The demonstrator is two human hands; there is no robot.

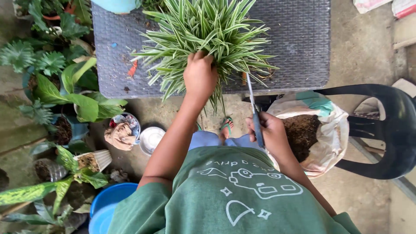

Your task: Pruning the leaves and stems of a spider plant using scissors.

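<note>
A spider plant with striped green-and-white leaves sits on a dark woven table. My left hand is closed around a bunch of its leaves near the table's front edge. Scissors with a grey blade and blue handle are in my right hand, below the table edge, with the blade tip pointing up toward the plant's base.
A white sack of dark soil stands right of my right hand, beside a black plastic chair. Potted plants crowd the left. A blue basin, a metal bowl and a small dish lie on the concrete floor.
</note>
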